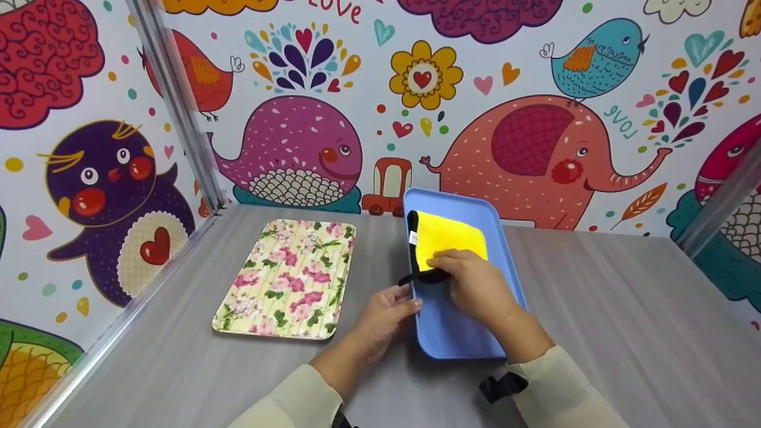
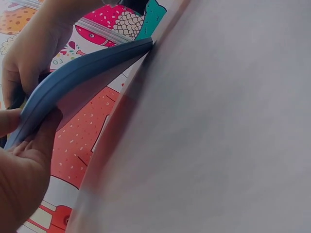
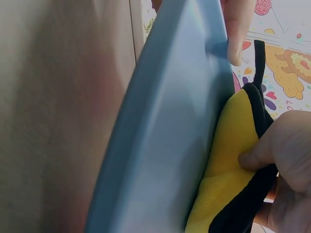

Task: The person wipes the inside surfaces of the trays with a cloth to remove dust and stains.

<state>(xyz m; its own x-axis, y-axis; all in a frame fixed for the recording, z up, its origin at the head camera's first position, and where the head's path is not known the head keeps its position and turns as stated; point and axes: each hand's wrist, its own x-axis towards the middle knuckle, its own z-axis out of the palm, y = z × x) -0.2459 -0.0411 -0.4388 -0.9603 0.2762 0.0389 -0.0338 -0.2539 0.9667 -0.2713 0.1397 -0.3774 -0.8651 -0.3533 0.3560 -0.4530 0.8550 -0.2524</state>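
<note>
A blue tray [image 1: 458,339] is tilted up, its left edge raised off the grey table. My left hand [image 1: 385,318] grips that raised edge, thumb over the rim and fingers beneath, as the left wrist view shows with the tray's rim [image 2: 82,65]. Against the tray's inner face lies a folded yellow cloth [image 1: 449,235] with black edging and a small white label. My right hand [image 1: 478,285] pinches the cloth at its near end; in the right wrist view the thumb presses on the yellow side [image 3: 228,141]. A black loop [image 3: 260,63] sticks out from the cloth's corner.
To the left, a floral-patterned tray [image 1: 288,279] lies flat on the grey table [image 1: 624,309]. Behind stands a wall panel [image 1: 380,71] printed with cartoon animals, joined to a side panel [image 1: 119,196] by a metal post. A black strap [image 1: 502,386] hangs at the right sleeve.
</note>
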